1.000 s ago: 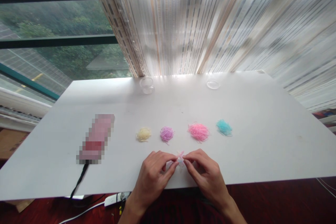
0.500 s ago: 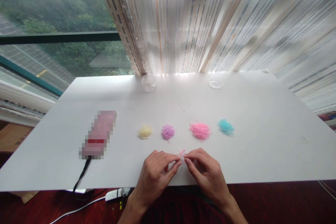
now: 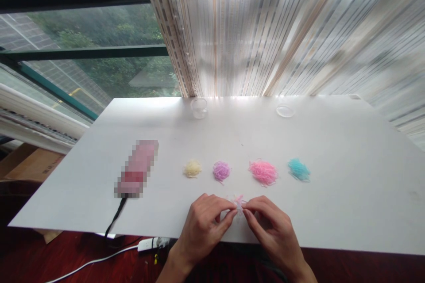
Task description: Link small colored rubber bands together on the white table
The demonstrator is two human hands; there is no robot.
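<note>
A small cluster of thin mixed strands (image 3: 239, 201), pale pink and whitish, lies low on the table between my hands. My left hand (image 3: 212, 219) pinches at its left side with thumb and forefinger. From the right, my right hand (image 3: 268, 221) closes its thumb and forefinger on it too; single strands there are too fine to tell apart. Beyond the hands sit separate heaps of similar strands: a cream heap (image 3: 192, 169), a purple heap (image 3: 221, 171), a larger pink heap (image 3: 263, 172) and a turquoise heap (image 3: 299, 170).
On the white table (image 3: 166, 132), a clear round container (image 3: 199, 109) and a clear lid (image 3: 285, 111) stand at the back. A blurred-out pink object (image 3: 137, 168) with a black cable (image 3: 116, 216) lies left. A power strip (image 3: 152, 244) is below the front edge.
The whole view has shifted, so the table's things appear further right. Both hands stay at the small cluster, with their fingertips slightly closer together.
</note>
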